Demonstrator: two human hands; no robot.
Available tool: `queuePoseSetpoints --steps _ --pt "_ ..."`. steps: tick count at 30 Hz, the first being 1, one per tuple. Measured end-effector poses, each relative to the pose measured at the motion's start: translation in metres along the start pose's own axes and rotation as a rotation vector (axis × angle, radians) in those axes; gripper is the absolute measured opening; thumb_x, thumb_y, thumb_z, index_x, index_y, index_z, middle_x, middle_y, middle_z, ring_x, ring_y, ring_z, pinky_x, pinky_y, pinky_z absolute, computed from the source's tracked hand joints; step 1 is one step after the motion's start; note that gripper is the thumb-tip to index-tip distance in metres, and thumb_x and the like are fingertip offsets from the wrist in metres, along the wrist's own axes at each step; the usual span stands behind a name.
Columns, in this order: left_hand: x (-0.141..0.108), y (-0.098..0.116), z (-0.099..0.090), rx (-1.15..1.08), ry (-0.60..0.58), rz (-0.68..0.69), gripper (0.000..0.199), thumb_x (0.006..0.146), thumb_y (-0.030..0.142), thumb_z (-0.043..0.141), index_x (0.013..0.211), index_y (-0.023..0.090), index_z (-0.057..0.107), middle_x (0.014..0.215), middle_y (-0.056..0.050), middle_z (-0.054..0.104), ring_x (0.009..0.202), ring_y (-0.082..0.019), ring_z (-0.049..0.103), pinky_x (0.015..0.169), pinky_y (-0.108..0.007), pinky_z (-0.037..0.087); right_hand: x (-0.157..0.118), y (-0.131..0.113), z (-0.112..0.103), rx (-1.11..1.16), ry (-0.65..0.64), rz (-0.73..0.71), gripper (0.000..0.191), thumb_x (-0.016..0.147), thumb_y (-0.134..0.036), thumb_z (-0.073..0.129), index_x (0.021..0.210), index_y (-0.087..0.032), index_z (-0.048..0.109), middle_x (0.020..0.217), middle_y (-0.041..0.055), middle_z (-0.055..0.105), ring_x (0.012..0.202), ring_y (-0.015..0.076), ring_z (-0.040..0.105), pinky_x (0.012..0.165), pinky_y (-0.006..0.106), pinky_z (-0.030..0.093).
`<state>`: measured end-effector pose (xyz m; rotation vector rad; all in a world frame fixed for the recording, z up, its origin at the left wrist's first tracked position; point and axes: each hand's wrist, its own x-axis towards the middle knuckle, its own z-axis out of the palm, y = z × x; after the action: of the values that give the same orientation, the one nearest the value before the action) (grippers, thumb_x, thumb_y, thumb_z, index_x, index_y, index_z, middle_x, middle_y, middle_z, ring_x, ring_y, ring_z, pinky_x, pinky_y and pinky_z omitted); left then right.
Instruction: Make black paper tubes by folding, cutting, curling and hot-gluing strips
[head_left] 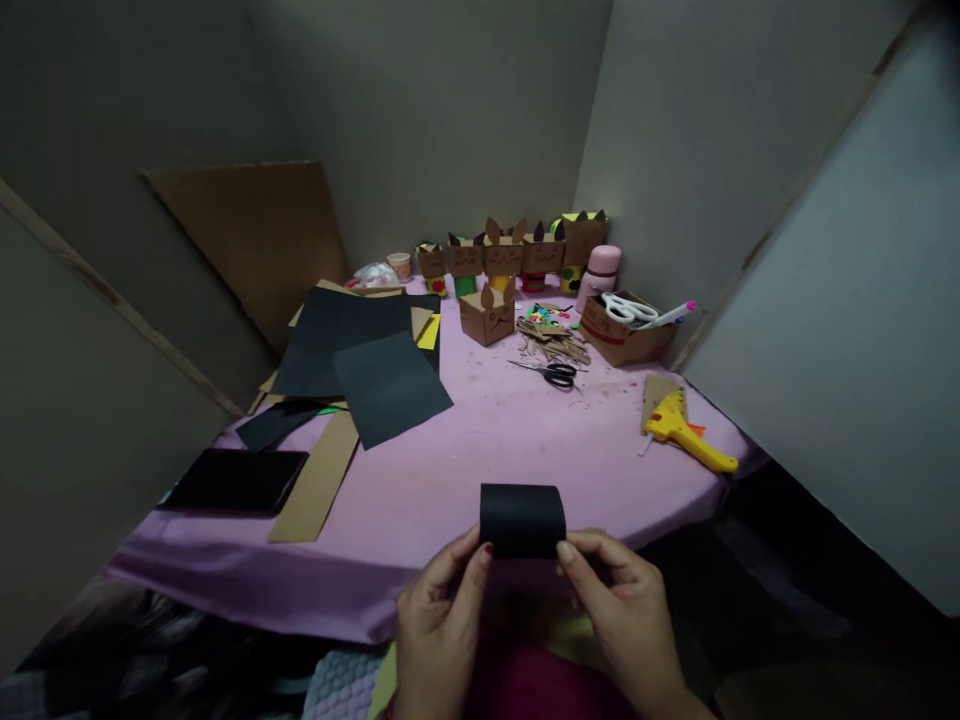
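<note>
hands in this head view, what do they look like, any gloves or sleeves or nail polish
Both are bare, with no gloves and no sleeve in sight. The left hand has red polish on its thumbnail; the right hand's thumbnail looks pale, with no red on it. The other nails are too hidden or small to judge.

Pinches here with the left hand (442,615), showing a red thumbnail (488,550), and there with the right hand (621,605), squaring up level and apart, angling both thumbs (471,590) inward, curling fingers (454,555) behind.
</note>
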<state>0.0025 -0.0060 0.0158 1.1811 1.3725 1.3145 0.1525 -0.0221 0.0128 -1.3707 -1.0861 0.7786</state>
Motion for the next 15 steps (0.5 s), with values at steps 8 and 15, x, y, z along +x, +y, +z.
queuePoseSetpoints --steps 8,15 --pt "0.004 0.006 0.002 -0.08 -0.012 -0.097 0.019 0.065 0.03 0.072 0.08 0.019 0.073 0.082 -0.004 0.076 0.079 -0.021 0.069 0.073 -0.025 0.054 0.003 -0.005 -0.003 -0.179 0.026 -0.315 0.013 0.08 -0.019 0.055 0.074 -0.018 0.066 0.063 0.0038 0.065 0.058 0.0161 0.061 0.05 0.024 0.048" --pt "0.012 -0.002 0.002 -0.253 -0.124 -0.25 0.022 0.061 0.029 0.075 0.079 0.016 0.068 0.079 -0.005 0.074 0.082 -0.021 0.067 0.074 -0.026 0.051 0.005 -0.009 -0.006 -0.241 -0.012 -0.499 0.015 0.08 -0.01 0.052 0.081 -0.017 0.066 0.063 0.0031 0.064 0.056 0.0147 0.06 0.052 0.024 0.048"
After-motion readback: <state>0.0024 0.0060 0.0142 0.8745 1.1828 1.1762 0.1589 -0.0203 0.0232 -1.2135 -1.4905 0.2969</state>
